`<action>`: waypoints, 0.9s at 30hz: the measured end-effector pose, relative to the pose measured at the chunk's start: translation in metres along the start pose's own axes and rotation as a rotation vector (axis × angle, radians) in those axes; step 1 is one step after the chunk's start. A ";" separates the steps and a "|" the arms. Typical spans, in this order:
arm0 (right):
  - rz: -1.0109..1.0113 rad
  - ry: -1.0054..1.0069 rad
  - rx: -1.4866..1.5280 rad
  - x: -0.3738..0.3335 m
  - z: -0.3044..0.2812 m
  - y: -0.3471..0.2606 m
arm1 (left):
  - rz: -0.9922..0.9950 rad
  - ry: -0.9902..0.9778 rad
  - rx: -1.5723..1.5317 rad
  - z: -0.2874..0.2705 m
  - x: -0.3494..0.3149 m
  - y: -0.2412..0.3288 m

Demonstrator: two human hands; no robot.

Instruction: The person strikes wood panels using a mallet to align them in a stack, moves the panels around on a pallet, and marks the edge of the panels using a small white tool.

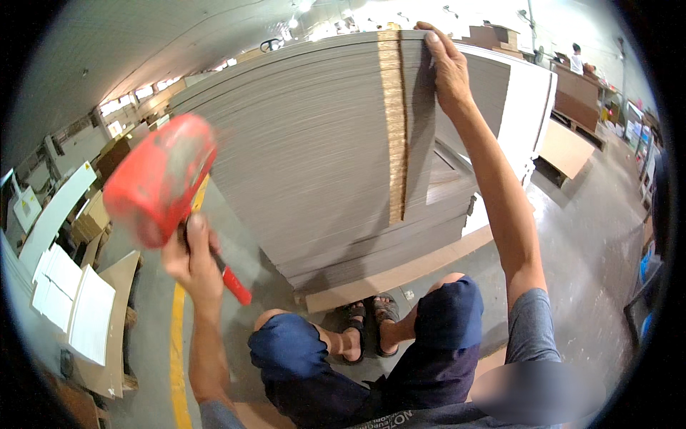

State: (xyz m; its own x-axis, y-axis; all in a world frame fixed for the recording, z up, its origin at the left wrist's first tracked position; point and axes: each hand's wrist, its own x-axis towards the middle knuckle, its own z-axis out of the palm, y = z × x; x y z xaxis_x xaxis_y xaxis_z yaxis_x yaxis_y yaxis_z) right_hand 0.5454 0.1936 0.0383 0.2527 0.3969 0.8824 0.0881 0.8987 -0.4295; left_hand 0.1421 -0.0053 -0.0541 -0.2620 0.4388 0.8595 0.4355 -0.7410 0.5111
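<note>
While clenching a red mallet (pixel 161 171) in the left hand (pixel 194 263), left of the gray stack (pixel 300 157), grasps it at the far top with the right hand (pixel 449 70), nearer the upright brown strip (pixel 394 129).

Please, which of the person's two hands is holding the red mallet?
The left hand grips the red mallet by its handle, while the right hand is at the top edge of the grey board stack.
</note>
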 end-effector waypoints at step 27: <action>0.230 0.161 0.041 -0.001 0.009 0.000 | -0.556 -0.205 0.384 -0.087 -0.188 -0.233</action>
State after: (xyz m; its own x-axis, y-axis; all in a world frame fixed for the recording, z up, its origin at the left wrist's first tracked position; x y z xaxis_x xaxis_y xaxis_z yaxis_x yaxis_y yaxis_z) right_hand 0.5367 0.1947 0.0386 0.4119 0.5596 0.7192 -0.0272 0.7964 -0.6041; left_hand 0.0147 0.0405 -0.3348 -0.3833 0.8151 0.4343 0.5668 -0.1636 0.8074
